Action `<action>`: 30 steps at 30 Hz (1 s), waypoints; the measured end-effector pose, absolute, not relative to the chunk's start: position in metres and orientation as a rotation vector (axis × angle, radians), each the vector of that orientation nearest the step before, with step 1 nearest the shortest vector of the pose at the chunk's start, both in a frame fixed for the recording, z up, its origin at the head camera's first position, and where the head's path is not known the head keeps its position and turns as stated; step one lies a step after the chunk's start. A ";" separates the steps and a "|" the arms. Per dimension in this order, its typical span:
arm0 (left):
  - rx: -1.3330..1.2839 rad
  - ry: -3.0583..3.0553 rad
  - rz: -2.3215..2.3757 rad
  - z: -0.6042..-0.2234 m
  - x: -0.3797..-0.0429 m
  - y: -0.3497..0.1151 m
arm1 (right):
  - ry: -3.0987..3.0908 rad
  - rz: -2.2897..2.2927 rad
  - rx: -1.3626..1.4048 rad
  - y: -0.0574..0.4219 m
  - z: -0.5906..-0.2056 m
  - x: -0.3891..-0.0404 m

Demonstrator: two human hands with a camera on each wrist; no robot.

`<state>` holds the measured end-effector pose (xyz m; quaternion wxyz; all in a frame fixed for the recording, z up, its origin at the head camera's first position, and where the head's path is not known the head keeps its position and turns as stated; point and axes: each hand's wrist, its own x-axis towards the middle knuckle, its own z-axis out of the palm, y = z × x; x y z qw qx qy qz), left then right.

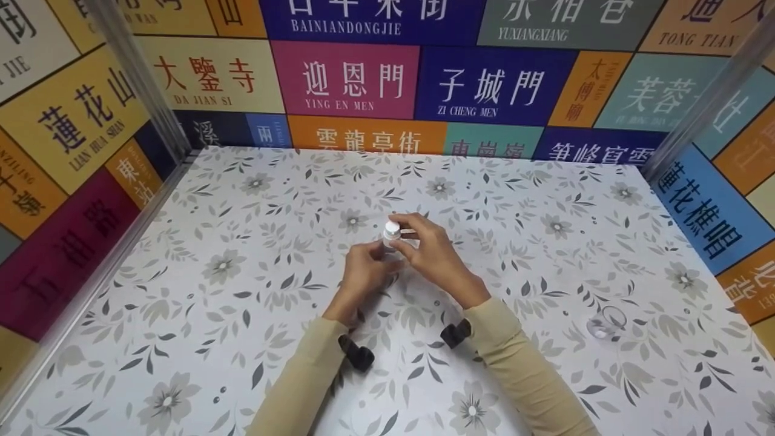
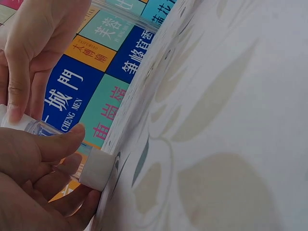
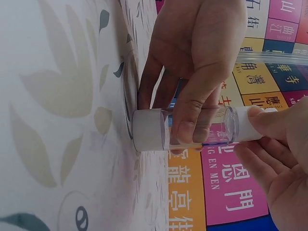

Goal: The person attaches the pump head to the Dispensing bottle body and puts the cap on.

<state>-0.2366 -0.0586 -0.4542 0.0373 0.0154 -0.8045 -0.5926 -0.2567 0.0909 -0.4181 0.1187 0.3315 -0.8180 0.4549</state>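
Observation:
A slim clear bottle (image 3: 214, 123) with a white base (image 3: 148, 130) and a white top (image 1: 392, 229) stands upright near the middle of the table. My left hand (image 1: 363, 269) holds its clear body between thumb and fingers, low down near the base, as the left wrist view shows. Above it, my right hand (image 1: 436, 245) pinches the white top, with the thumb on the near side in the right wrist view. The base appears to touch the tabletop. Fingers hide part of the clear body in both wrist views.
A small clear cup-like piece (image 1: 605, 324) lies on the flower-patterned table (image 1: 290, 363) at the right. Colourful panels with printed characters (image 1: 345, 79) wall the back and sides. Black straps (image 1: 357, 353) are on both wrists.

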 end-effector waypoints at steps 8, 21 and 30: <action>-0.026 -2.471 -1.662 -0.455 -0.237 -0.060 | -2.374 1.346 1.003 0.091 -0.416 -0.257; -0.046 -2.471 -1.687 -0.456 -0.236 -0.059 | -2.355 1.255 1.020 0.090 -0.419 -0.256; -0.040 -2.457 -1.712 -0.455 -0.235 -0.060 | -2.328 1.205 1.003 0.088 -0.423 -0.256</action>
